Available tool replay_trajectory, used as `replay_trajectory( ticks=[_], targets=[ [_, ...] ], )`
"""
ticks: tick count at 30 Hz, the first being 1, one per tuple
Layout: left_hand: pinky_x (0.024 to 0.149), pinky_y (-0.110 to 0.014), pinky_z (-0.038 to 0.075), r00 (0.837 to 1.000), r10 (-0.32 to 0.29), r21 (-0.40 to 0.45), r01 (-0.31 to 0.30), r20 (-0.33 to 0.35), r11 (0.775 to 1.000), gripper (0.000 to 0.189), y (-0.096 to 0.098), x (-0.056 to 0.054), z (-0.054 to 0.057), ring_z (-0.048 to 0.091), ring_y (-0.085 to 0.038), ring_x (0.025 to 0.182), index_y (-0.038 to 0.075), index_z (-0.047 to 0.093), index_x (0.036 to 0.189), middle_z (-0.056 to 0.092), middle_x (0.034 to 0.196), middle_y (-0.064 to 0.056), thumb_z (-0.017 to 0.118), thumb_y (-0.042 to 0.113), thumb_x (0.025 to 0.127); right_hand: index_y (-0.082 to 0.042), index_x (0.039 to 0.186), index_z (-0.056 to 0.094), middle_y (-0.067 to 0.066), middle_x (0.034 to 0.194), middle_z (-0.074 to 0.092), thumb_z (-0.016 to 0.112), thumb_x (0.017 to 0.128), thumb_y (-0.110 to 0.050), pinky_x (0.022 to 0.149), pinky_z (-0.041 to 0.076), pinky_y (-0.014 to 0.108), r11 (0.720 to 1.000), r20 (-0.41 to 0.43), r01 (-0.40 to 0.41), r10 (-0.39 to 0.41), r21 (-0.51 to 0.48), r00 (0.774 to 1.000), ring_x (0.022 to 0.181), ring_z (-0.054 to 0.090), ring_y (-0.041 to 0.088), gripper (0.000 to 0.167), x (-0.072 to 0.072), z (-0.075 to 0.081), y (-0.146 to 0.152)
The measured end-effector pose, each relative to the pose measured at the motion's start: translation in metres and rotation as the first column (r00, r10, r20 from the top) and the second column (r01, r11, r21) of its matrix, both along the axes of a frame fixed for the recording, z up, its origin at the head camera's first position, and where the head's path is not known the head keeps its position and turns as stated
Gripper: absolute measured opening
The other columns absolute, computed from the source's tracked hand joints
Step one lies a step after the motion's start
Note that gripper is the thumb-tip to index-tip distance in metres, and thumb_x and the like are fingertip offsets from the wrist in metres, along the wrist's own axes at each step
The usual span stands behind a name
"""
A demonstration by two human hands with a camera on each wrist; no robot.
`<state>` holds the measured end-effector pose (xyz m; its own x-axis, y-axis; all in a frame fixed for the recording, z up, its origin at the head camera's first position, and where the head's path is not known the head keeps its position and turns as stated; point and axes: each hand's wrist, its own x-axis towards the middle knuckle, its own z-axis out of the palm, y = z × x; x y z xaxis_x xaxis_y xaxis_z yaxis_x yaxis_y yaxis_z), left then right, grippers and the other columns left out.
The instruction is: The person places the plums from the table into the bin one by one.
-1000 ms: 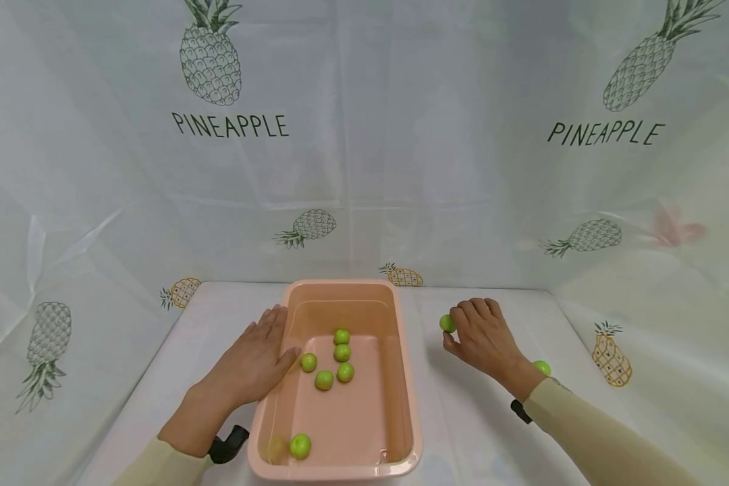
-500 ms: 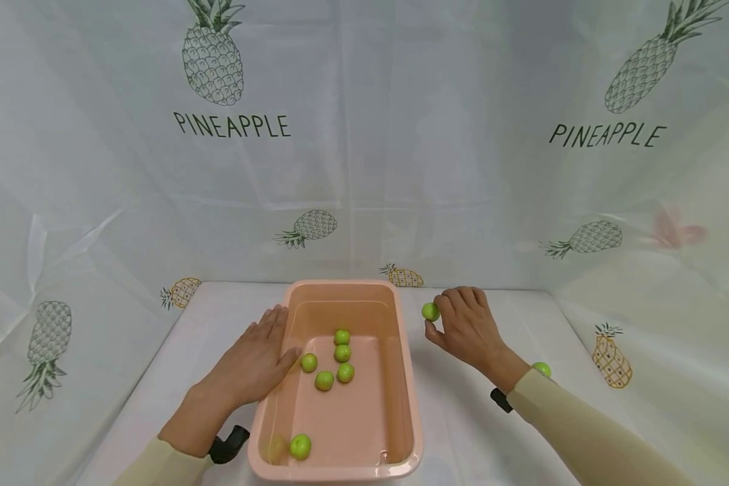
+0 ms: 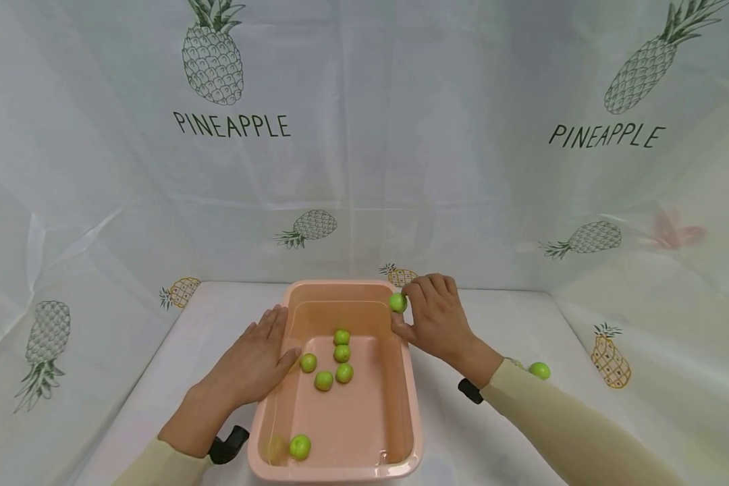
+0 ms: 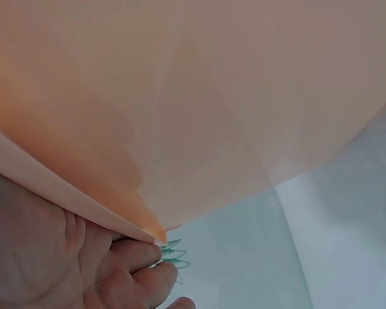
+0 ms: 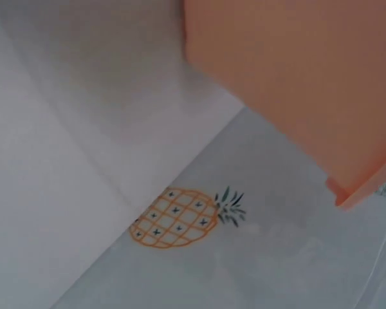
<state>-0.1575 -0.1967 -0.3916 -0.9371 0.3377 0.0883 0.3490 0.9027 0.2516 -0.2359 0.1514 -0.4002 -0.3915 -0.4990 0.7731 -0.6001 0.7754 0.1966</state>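
Observation:
My right hand (image 3: 437, 317) pinches a small round green fruit (image 3: 397, 302), plum-like, between thumb and fingers at the far right corner of the pink plastic tub (image 3: 408, 405). The tub's left rim lies under my left hand (image 3: 249, 361), whose fingers are fairly straight while its thumb reaches over the inner side. Seen by the left wrist camera, the left fingers (image 4: 141, 277) touch the underside of the tub's rim (image 4: 71, 193). Inside the tub sit several more green fruits (image 3: 324, 381), one of them (image 3: 300, 447) near the front left corner. The right wrist view shows the tub's outer wall (image 5: 296, 71), not the hand.
Another green fruit (image 3: 539, 370) lies on the white table covering (image 3: 462, 439), beside the right forearm. A white sheet printed with pineapples (image 3: 364, 169) hangs behind the table and along both sides.
The right hand has carried its green fruit leftward and slightly away from me, from the table on the right to the tub's far right corner. My left hand stays in place.

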Motion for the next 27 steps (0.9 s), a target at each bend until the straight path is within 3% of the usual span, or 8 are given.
replay_trajectory(
  ticks=[5, 9, 12, 20, 27],
  targets=[
    [0.124, -0.065, 0.030, 1.000, -0.003, 0.011, 0.003, -0.001, 1.000, 0.079, -0.001, -0.001, -0.002, 0.028, -0.049, 0.157, -0.013, 0.025, 0.161, 0.027, 0.169, -0.031, 0.053, 0.039, 0.109, -0.007, 0.098, 0.059, 0.006, 0.094, 0.059, 0.067, 0.085, -0.036, 0.082, 0.043, 0.047, 1.000, 0.129, 0.006, -0.005, -0.003, 0.992, 0.089, 0.052, 0.031, 0.032, 0.005, 0.008, -0.022],
    [0.124, -0.066, 0.030, 1.000, -0.004, 0.018, 0.004, -0.003, 1.000, 0.079, -0.002, -0.001, -0.003, 0.028, -0.049, 0.157, -0.013, 0.024, 0.162, 0.027, 0.169, -0.031, 0.054, 0.038, 0.109, -0.010, 0.097, 0.061, 0.003, 0.094, 0.058, 0.071, 0.083, -0.035, 0.088, 0.041, 0.047, 1.000, 0.300, 0.008, -0.007, -0.002, 0.954, 0.092, 0.050, 0.027, 0.030, 0.008, 0.012, -0.036],
    [0.124, -0.066, 0.029, 1.000, -0.004, 0.009, 0.004, -0.011, 1.000, 0.079, -0.002, -0.001, -0.003, 0.028, -0.049, 0.157, -0.013, 0.024, 0.161, 0.028, 0.169, -0.031, 0.054, 0.038, 0.109, -0.013, 0.094, 0.061, 0.001, 0.093, 0.058, 0.070, 0.082, -0.035, 0.091, 0.040, 0.047, 1.000, 0.369, 0.025, -0.029, 0.016, 0.929, 0.094, 0.049, 0.026, 0.027, 0.009, 0.013, -0.045],
    [0.124, -0.066, 0.030, 0.999, 0.001, -0.058, -0.004, -0.042, 0.998, 0.077, 0.001, 0.002, 0.002, 0.030, -0.048, 0.156, -0.012, 0.030, 0.160, 0.031, 0.167, -0.031, 0.054, 0.040, 0.109, -0.014, 0.086, 0.055, -0.001, 0.081, 0.050, 0.069, 0.082, -0.036, 0.077, 0.035, 0.041, 0.996, 0.384, 0.078, -0.092, 0.054, 0.919, 0.081, 0.044, 0.024, 0.026, 0.012, 0.008, -0.057],
    [0.124, -0.066, 0.030, 0.998, -0.002, -0.081, -0.003, -0.068, 0.997, 0.076, 0.001, 0.001, 0.002, 0.032, -0.049, 0.155, -0.013, 0.033, 0.159, 0.034, 0.166, -0.032, 0.056, 0.038, 0.108, -0.016, 0.082, 0.052, -0.003, 0.076, 0.046, 0.070, 0.083, -0.037, 0.073, 0.034, 0.038, 0.988, 0.401, 0.118, -0.149, 0.103, 0.904, 0.078, 0.043, 0.022, 0.028, 0.015, 0.004, -0.058]
  ],
)
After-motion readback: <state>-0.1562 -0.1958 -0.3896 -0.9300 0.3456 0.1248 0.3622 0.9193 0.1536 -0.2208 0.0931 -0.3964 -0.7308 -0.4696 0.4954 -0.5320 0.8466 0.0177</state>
